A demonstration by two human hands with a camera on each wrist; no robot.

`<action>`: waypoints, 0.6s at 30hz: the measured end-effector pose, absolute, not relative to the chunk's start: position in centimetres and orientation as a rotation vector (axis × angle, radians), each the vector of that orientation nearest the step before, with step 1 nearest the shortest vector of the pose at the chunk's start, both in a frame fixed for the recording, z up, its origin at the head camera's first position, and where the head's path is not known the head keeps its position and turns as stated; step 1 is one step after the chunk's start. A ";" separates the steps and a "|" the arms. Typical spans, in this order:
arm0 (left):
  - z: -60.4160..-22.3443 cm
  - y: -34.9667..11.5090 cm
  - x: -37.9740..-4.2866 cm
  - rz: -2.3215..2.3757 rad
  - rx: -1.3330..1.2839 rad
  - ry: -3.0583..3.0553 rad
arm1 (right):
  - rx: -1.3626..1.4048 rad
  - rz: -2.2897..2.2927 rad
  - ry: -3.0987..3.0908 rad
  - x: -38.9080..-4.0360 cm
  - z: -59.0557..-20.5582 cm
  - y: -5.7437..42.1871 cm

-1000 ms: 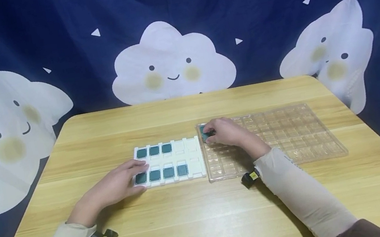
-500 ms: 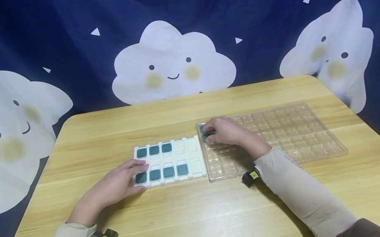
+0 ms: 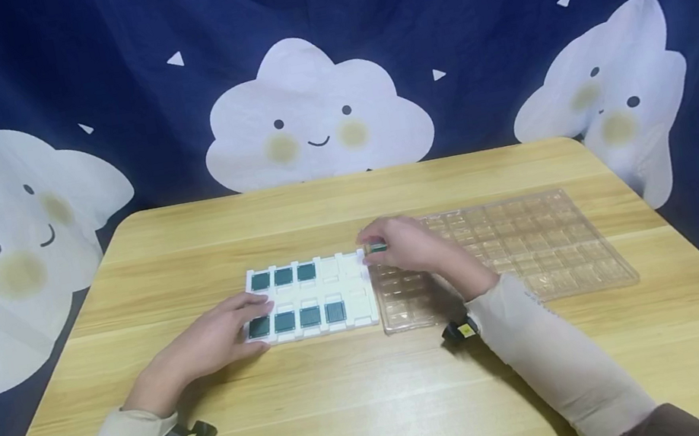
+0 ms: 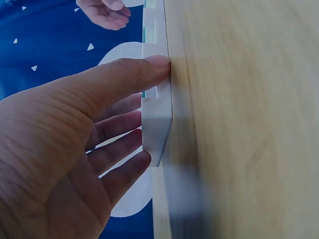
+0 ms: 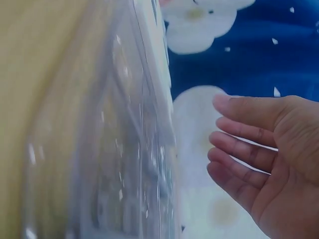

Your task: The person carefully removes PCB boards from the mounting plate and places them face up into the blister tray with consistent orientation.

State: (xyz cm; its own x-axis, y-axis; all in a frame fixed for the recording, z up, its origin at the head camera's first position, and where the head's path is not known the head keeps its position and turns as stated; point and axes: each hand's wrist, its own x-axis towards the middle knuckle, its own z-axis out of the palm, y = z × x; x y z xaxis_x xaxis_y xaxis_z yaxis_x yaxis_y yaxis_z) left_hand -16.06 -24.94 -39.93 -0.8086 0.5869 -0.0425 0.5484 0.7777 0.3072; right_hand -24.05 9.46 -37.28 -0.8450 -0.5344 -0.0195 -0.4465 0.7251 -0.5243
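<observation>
Along the left end of a white tray (image 3: 309, 290), my left hand (image 3: 213, 337) holds the rim. In the left wrist view, the thumb (image 4: 139, 69) lies against one side of the tray, with fingers behind it. Dark green square chips (image 3: 284, 323) fill several of its pockets, in two rows. My right hand (image 3: 405, 243) hovers over the far left corner of a clear plastic tray (image 3: 535, 248). A green sliver (image 3: 378, 247) shows in the gap between its thumb and fingers. The right wrist view shows loosely bent fingers (image 5: 244, 149) with nothing between them and the thumb.
Both trays lie side by side on a wooden table (image 3: 382, 413), their ends almost meeting. Many pockets of the clear tray have no chip. A dark blue curtain (image 3: 355, 1) with cloud prints hangs behind the table's far edge.
My right hand has shifted slightly left, toward the white tray, from the clear tray's corner pockets, where green chips showed under its fingertips. My left hand stays in place.
</observation>
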 end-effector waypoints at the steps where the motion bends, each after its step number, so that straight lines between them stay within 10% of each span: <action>1: -40.0 -24.9 -16.1 0.425 0.913 2.834 | -0.818 -0.777 2.750 -23.8 -37.2 9.1; 18: -40.1 -24.9 -16.1 0.410 0.895 2.830 | -1.051 -0.754 2.577 -19.9 -37.9 5.1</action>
State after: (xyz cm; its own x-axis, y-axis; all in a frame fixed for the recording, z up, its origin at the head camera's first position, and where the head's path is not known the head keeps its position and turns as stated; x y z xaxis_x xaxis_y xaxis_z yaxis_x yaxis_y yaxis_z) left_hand -16.07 -24.87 -40.09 -0.8121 0.5809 -0.0554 0.5414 0.7854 0.3001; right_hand -19.89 5.08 -37.86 -0.7059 -0.7072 -0.0405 -0.5738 0.6044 -0.5527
